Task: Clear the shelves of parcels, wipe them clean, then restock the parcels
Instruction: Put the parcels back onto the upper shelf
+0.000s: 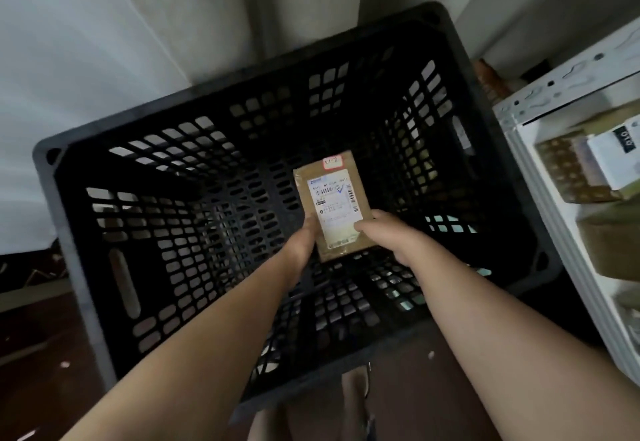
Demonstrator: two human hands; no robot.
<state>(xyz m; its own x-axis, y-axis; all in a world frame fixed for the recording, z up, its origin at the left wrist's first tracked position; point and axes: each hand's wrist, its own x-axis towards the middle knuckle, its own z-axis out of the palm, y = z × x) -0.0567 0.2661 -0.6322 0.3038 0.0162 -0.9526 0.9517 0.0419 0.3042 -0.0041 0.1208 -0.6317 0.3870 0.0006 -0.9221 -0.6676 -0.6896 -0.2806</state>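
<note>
Item: one small brown parcel [334,203] with white shipping label and a red-edged sticker at its far end, held inside a black slatted plastic crate [145,232], above the crate floor. Left hand [301,241] grips its near left edge, right hand [388,236] its near right edge, thumbs on top. White metal shelving [540,177], right, holds further parcels [581,170].

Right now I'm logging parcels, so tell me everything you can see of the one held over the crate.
The parcel is a small flat brown cardboard packet, face up, with a white printed shipping label and a red-edged sticker at its far end. Both hands hold its near end, left hand and right hand, inside the black slotted crate.
</note>
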